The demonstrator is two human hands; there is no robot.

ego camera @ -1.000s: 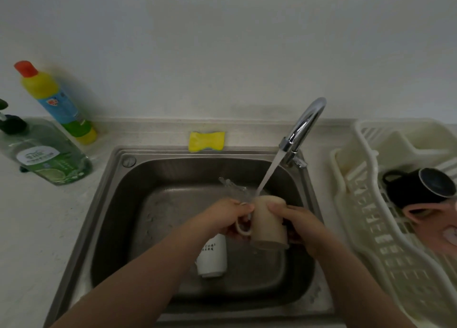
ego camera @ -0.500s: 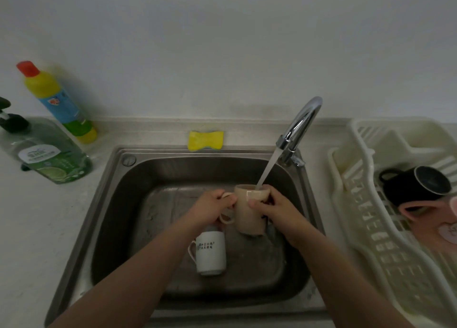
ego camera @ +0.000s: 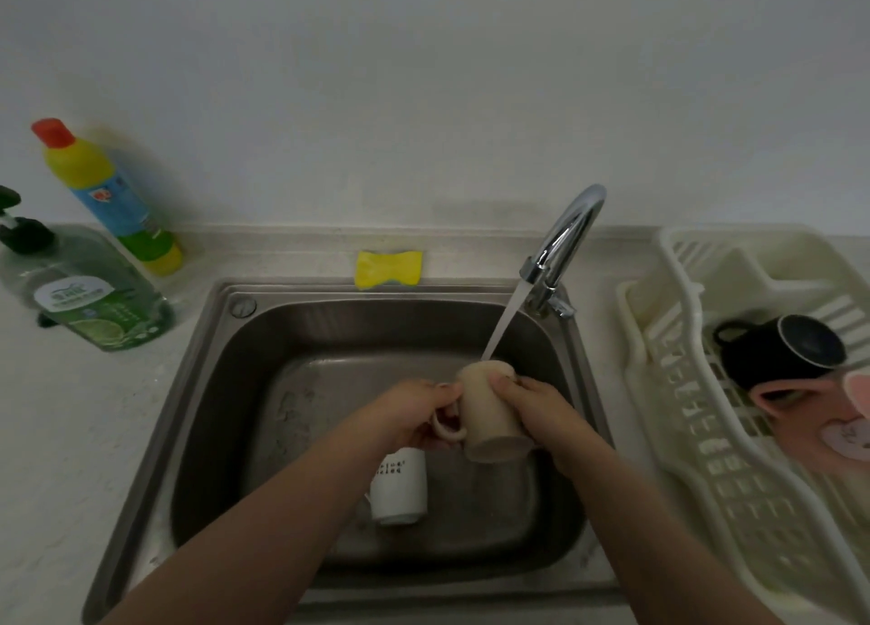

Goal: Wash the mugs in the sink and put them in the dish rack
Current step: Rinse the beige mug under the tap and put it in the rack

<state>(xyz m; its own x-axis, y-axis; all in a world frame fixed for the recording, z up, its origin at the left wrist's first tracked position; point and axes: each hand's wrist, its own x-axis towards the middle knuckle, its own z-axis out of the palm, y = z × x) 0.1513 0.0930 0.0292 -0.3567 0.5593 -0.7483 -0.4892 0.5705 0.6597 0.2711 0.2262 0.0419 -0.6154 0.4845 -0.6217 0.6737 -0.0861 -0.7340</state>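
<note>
Beige mug (ego camera: 489,410): wet under the running tap, likely slippery and breakable. Left hand (ego camera: 414,412) is gripping its handle; right hand (ego camera: 532,405) is clasping the body, a sound two-point grip.

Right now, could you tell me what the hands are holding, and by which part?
Both hold the beige mug under the tap: left hand at the handle, right hand round the body.

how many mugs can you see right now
4: a beige mug held in both hands under the tap, a white mug in the sink, a black mug and a pink mug in the rack.
</note>
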